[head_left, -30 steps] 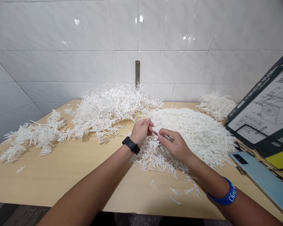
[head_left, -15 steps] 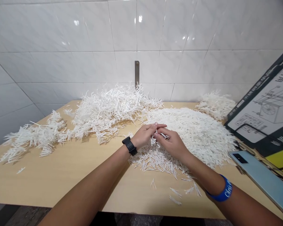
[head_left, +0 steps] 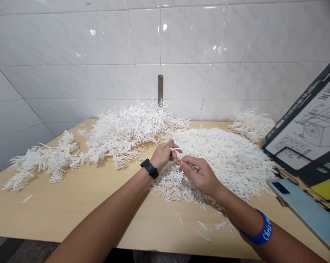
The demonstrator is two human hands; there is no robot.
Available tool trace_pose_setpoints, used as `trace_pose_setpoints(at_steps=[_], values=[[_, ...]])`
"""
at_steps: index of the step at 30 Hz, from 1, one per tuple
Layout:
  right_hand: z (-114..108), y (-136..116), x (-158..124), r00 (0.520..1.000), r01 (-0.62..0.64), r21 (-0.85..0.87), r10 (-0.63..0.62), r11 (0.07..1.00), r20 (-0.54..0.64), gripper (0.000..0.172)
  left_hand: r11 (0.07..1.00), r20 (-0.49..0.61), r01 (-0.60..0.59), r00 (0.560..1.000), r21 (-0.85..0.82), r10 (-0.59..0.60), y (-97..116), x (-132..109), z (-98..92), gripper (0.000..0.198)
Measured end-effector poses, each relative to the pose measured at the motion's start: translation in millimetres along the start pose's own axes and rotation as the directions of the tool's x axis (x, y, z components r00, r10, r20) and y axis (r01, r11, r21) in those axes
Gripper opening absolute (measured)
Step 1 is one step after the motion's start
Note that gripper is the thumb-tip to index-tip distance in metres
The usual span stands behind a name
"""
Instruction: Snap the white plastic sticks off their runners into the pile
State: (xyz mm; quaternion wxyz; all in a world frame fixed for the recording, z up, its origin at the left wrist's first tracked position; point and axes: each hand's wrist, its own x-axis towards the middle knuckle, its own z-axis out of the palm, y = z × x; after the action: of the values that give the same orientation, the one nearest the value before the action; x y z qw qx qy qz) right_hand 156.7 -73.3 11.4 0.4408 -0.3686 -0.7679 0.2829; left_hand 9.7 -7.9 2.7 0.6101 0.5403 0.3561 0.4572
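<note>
— Left hand point(head_left: 162, 155) has drawn back from the right hand point(head_left: 200, 177) and turned more upright.
— Fingers?
— Left fingertips point(head_left: 171, 149) pinched together on a thin white strip point(head_left: 181, 148), held in the air. Right fingers point(head_left: 184, 166) together on a small white tuft point(head_left: 178, 168), just above the shredded white pile point(head_left: 230, 160) on the wooden table point(head_left: 44, 219).

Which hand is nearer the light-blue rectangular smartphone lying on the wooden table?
Right. The right hand is over the white shredded strips, to the left of the light-blue rectangular smartphone; the left hand is further left, beyond the right hand from the phone.
</note>
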Motion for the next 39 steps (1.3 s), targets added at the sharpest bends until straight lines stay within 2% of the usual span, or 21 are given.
trace_pose_setpoints(at_steps=[2, 5, 8, 12, 14, 17, 19, 21, 24, 28, 34, 39], values=[[-1, 4, 2, 0.997, -0.061, 0.032, 0.062, 0.998, -0.045, 0.032, 0.998, 0.043, -0.043, 0.998, 0.034, 0.042, 4, -1, -2.9, 0.046], [-6, 13, 6, 0.971, -0.161, 0.051, 0.167, 0.986, -0.173, 0.031, 0.990, 0.054, -0.109, 0.993, 0.085, 0.105, 8, -3, -2.0, 0.033], [-11, 19, 9, 0.939, -0.182, 0.055, 0.190, 0.982, -0.287, 0.029, 0.988, 0.063, -0.103, 0.993, 0.114, 0.096, 4, -4, 0.5, 0.029], [-10, 20, 10, 0.912, -0.187, 0.069, 0.199, 0.980, -0.358, 0.027, 0.991, 0.071, -0.073, 0.995, 0.114, 0.065, -3, -3, 2.0, 0.044], [-9, 18, 10, 0.900, -0.198, 0.078, 0.213, 0.977, -0.380, 0.026, 0.985, 0.136, -0.112, 0.986, 0.133, 0.094, -5, -3, 3.5, 0.052], [-7, 17, 10, 0.895, -0.200, 0.083, 0.216, 0.976, -0.390, 0.025, 0.954, 0.266, -0.227, 0.949, 0.197, 0.171, -6, -5, 6.9, 0.054], [-6, 16, 10, 0.902, -0.188, 0.093, 0.209, 0.978, -0.377, 0.024, 0.940, 0.269, -0.263, 0.942, 0.216, 0.202, -6, -6, 8.3, 0.054], [-6, 15, 10, 0.915, -0.191, 0.104, 0.215, 0.976, -0.340, 0.024, 0.942, 0.221, -0.270, 0.949, 0.200, 0.225, -6, -6, 8.3, 0.052], [-6, 15, 10, 0.943, -0.232, 0.107, 0.251, 0.967, -0.217, 0.024, 0.941, 0.170, -0.283, 0.953, 0.187, 0.253, -5, -6, 6.8, 0.046], [-10, 14, 11, 0.956, -0.279, 0.089, 0.285, 0.956, -0.064, 0.028, 0.946, 0.173, -0.277, 0.953, 0.168, 0.249, -3, -7, 7.1, 0.045], [-14, 9, 11, 0.965, -0.263, 0.038, 0.263, 0.964, 0.012, 0.031, 0.975, 0.121, -0.223, 0.968, 0.025, 0.218, -2, -10, 11.7, 0.041], [-14, 1, 8, 0.979, -0.196, 0.054, 0.193, 0.979, 0.065, 0.031, 0.984, 0.051, -0.087, 0.994, -0.157, 0.096, -3, -11, 15.7, 0.040]])
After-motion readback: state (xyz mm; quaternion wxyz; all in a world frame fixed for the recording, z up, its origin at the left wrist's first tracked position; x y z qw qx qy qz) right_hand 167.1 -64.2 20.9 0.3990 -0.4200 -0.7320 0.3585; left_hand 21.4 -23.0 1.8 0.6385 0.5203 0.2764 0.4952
